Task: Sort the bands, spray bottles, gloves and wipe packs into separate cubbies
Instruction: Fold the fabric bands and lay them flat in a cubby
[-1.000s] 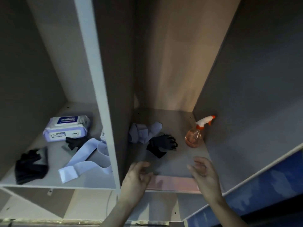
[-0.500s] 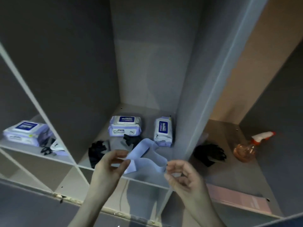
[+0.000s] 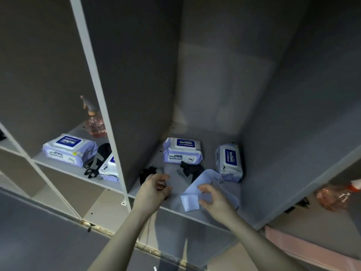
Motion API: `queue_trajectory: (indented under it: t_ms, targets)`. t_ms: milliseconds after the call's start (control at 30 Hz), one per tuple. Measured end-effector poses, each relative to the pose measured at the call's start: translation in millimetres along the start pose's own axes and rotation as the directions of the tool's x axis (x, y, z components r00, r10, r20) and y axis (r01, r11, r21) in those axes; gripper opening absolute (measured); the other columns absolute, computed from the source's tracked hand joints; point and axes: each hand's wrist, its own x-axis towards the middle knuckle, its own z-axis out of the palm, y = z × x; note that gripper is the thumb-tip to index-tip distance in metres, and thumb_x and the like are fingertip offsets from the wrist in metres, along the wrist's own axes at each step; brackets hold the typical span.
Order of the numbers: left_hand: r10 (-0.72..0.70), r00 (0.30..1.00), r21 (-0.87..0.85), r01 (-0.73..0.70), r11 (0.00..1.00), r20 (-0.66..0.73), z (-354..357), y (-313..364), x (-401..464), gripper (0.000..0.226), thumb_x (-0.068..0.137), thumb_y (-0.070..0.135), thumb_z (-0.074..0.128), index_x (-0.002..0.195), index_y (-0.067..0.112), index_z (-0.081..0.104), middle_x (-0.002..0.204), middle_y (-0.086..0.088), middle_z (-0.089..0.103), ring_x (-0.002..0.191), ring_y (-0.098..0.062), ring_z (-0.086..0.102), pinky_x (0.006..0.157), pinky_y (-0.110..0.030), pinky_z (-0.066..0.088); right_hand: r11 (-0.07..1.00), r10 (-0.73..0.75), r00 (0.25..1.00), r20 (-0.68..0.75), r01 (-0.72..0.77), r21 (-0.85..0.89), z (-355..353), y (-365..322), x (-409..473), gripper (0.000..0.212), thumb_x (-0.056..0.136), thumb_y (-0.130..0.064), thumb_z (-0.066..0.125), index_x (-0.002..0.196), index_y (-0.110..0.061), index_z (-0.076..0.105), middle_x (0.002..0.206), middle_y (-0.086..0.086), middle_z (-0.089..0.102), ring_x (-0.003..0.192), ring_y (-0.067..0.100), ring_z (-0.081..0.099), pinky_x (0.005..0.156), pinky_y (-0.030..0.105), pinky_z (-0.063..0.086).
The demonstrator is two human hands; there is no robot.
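Observation:
In the middle cubby [image 3: 195, 133] lie two purple-white wipe packs [image 3: 182, 151] [image 3: 229, 163], a black glove [image 3: 190, 170] and a pale lilac band [image 3: 209, 182] spread over the shelf front. My left hand [image 3: 156, 187] hovers with curled fingers over a second black glove [image 3: 147, 173] at the shelf's left front; a gap shows between thumb and fingers. Over the near end of the band, my right hand [image 3: 213, 198] has its fingers apart and holds nothing.
The left cubby holds a wipe pack [image 3: 68, 149], a pink spray bottle [image 3: 95, 124], a black glove [image 3: 99, 159] and part of another pack [image 3: 110, 169]. In the right cubby are an orange-capped spray bottle [image 3: 336, 196] and a black glove [image 3: 298, 203]. A pink strip [image 3: 312, 249] lies at the lower right.
Half a second ago both hands held the band up in front of the shelf; now it lies on the shelf, released. My view has swung left, and my left hand has moved onto the glove.

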Motion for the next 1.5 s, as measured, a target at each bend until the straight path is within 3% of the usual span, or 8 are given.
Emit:
queue_trajectory:
  t_ms: [200,333,467,600,900,1067,1233,1500]
  targets:
    - [-0.061,0.997,0.015,0.060,0.998,0.052,7.6,-16.3,12.6,0.019,0.081,0.020,0.070,0.095,0.031,0.064,0.103,0.000,0.069,0.090,-0.012,0.066,0.086,-0.032,0.053,0.853,-0.008,0.983,0.181,0.101,-0.512,17.3,29.0,39.8,0.046,0.089,-0.024,0.055,0.134,-0.021,0.047,0.137,-0.002,0.041,0.134,0.018,0.030,0.106,0.026,0.026]
    - [-0.089,0.990,0.050,0.084,0.995,0.112,7.1,-18.5,21.3,0.023,0.082,0.021,0.068,0.080,0.041,0.057,0.097,0.006,0.071,0.090,-0.011,0.066,0.086,-0.028,0.052,0.791,0.032,0.980,0.198,0.096,-0.605,15.2,28.3,56.0,0.017,0.083,-0.036,0.054,0.097,-0.026,0.057,0.117,-0.001,0.054,0.119,0.019,0.044,0.092,0.026,0.032]
    - [-0.070,0.986,0.042,0.064,0.997,0.153,7.7,-15.3,32.0,0.016,0.084,0.022,0.066,0.084,0.037,0.060,0.096,0.007,0.070,0.089,-0.007,0.066,0.082,-0.022,0.050,0.992,0.049,0.996,0.071,-0.040,-0.119,-9.5,16.9,60.0,0.016,0.077,-0.039,0.056,0.063,-0.031,0.057,0.074,-0.006,0.053,0.081,0.018,0.055,0.068,0.027,0.033]
    - [0.035,0.990,-0.090,-0.023,0.996,0.135,14.3,7.8,36.6,0.015,0.083,0.022,0.069,0.093,0.032,0.066,0.094,0.009,0.069,0.086,-0.007,0.066,0.082,-0.022,0.051,0.929,0.007,0.999,-0.036,0.007,0.369,-43.4,-23.0,49.0,0.010,0.085,-0.020,0.067,0.076,-0.022,0.065,0.085,0.000,0.065,0.082,0.013,0.059,0.073,0.025,0.044]
    - [0.380,0.918,-0.328,-0.326,0.887,0.114,-2.0,100.4,27.2,0.047,0.080,0.037,0.072,0.125,0.034,0.060,0.121,0.019,0.062,0.114,0.005,0.054,0.096,-0.016,0.044,0.900,-0.215,0.938,-0.271,0.298,0.318,-109.7,-121.6,18.5,0.005,0.079,-0.029,0.068,0.082,-0.030,0.071,0.104,-0.010,0.058,0.103,0.010,0.057,0.086,0.021,0.045]
    - [0.449,0.889,-0.275,-0.456,0.847,-0.093,-17.2,126.5,32.5,0.010,0.079,0.033,0.074,0.079,0.022,0.076,0.073,-0.002,0.060,0.068,-0.009,0.053,0.064,-0.037,0.042,0.911,-0.228,0.907,-0.355,0.328,0.252,-116.1,-149.2,14.4,0.008,0.084,-0.016,0.071,0.084,-0.023,0.072,0.088,0.000,0.059,0.089,0.015,0.058,0.076,0.025,0.046]
    - [0.464,0.874,-0.139,-0.482,0.865,-0.145,-33.2,132.6,27.8,0.047,0.082,0.037,0.069,0.050,0.016,0.043,0.054,0.003,0.039,0.053,-0.011,0.037,0.054,-0.038,0.032,0.874,-0.061,0.896,-0.440,0.261,0.409,-112.6,-165.9,1.2,0.015,0.082,-0.014,0.072,0.078,-0.001,0.066,0.066,0.001,0.061,0.058,0.002,0.053,0.056,0.010,0.043]
    - [0.761,0.594,0.462,-0.614,0.639,-0.263,-21.1,129.1,-3.3,0.023,0.086,0.037,0.055,0.078,0.025,0.073,0.073,0.005,0.058,0.066,-0.018,0.050,0.053,-0.032,0.042,0.818,-0.016,0.998,0.057,-0.020,0.574,-117.4,-184.2,-28.7,0.042,0.085,-0.052,0.054,0.092,-0.015,0.072,0.091,0.005,0.076,0.088,0.017,0.072,0.076,0.033,0.059]
